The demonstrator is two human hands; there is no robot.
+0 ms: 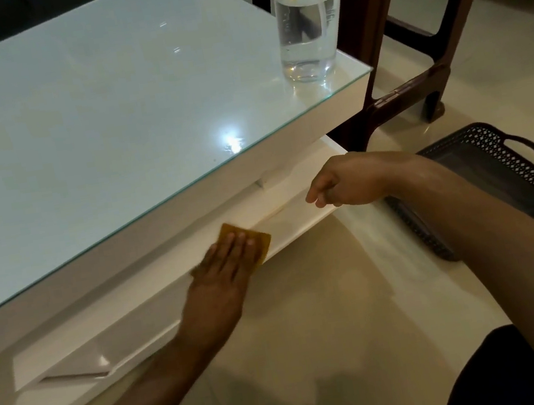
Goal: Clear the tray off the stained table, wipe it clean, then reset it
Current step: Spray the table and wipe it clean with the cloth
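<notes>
A white low table [97, 99] with a glass top fills the left of the view. Its lower shelf [297, 208] juts out toward me and carries a faint yellowish streak. My left hand [220, 271] lies flat on an orange-yellow cloth [261, 243], pressing it onto that shelf. My right hand [342, 184] hovers over the shelf's right end, fingers loosely curled, holding nothing. The dark perforated tray [503, 167] with loop handles sits on the floor to the right, partly hidden behind my right forearm.
A clear spray bottle [309, 19] with liquid stands on the glass top's near right corner. Dark wooden chair legs [405, 95] stand right behind the table. Glossy cream floor tiles [313, 334] lie below my arms. A dark clothed knee [499, 372] shows bottom right.
</notes>
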